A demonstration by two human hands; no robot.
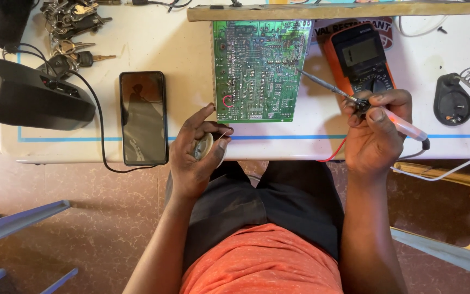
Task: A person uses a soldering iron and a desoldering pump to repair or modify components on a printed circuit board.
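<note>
Right hand point(375, 130), right of centre: fingers point(377, 115) pinched on a soldering iron point(354, 100). Its tip rests at the right edge of the green circuit board point(258, 69), top centre of the desk point(159, 49); whether tip and board touch is hard to tell. The iron's cord is mostly hidden by the hand.

Left hand point(196, 155), centre, at the desk's near edge: fingers curled round a small solder spool point(203, 146), half hidden in the palm. A thin wire runs from it, barely visible.

Multimeter point(361, 57) lies behind the iron, partly covered. Phone point(143, 117) left of the board, screen dark. Keys point(74, 32) upper left, cut off. Iron stand point(463, 92) far right.
</note>
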